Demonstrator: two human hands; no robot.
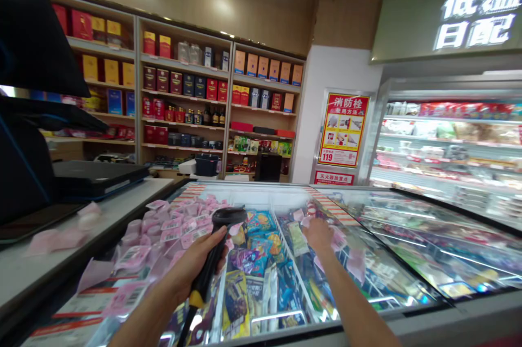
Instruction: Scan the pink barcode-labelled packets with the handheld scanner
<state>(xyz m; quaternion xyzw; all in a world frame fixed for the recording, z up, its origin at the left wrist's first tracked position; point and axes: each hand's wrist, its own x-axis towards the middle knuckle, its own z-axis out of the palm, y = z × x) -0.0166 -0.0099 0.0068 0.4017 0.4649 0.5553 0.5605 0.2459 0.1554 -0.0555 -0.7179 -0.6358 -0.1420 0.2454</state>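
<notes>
My left hand (204, 257) is wrapped round the handle of a black barcode scanner (229, 215), its head pointing away over the freezer. A yellow band and a black cord show at the handle's lower end. Farther right, my right hand (318, 234) reaches over the freezer glass with curled fingers. A small pink pack (305, 221) shows at its fingertips, partly hidden by the hand. Left of the scanner lies a heap of pink packs (173, 224) with white barcode labels. More pink packs (356, 264) lie to the right of my right hand.
The chest freezer (244, 194) holds colourful bagged goods under glass. On the left, a counter (122, 211) carries a dark till-like machine (32, 91) and some pink scraps. Shelves of boxes (185, 83) stand behind. An open chilled cabinet (448, 146) is at the right.
</notes>
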